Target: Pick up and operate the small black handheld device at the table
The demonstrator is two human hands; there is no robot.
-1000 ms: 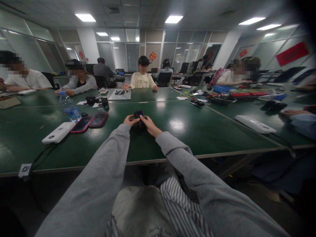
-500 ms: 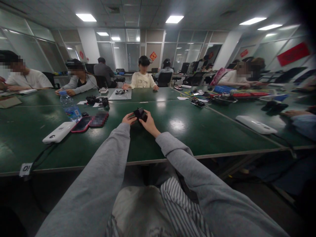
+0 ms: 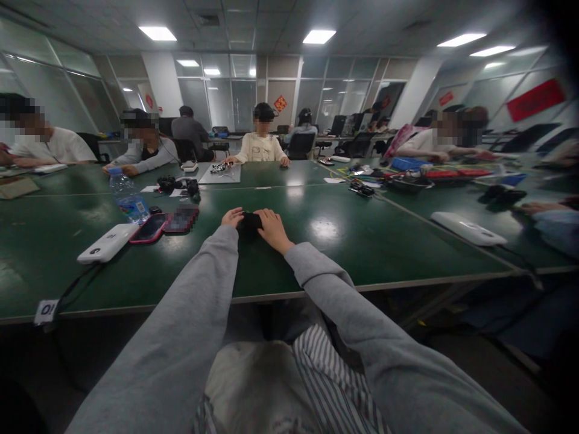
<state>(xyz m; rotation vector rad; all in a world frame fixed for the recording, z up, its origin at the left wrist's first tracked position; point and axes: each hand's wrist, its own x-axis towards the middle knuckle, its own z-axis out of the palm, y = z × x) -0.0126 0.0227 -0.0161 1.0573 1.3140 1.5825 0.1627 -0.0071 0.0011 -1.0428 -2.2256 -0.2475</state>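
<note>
1. Right hand lying palm-down over the right end of the black device, fingers loosely curled on it; lifted and tilted in both hands half a second back, now lowered flat to the tabletop.
2. Left hand pressing the device's left end, fingers bent over its top edge; grip looking light, though hard to tell how tightly closed.
3. Sitting well in from the near edge, about midway along it, dark and partly hidden between the two hands; make and details too small to tell.
4. Judging from the drop: handling in the air appearing done, device now being steadied or set down on the surface rather than inspected.
5. Resting toward the left edge, well apart from the hands: a red phone, a white power bank with a cable running off the near edge, a water bottle farther back.
6. Lying toward the right edge: another white pack, also well apart.
7. Sitting along the far edge: other people, hands at their own items, none reaching toward the device.
</note>
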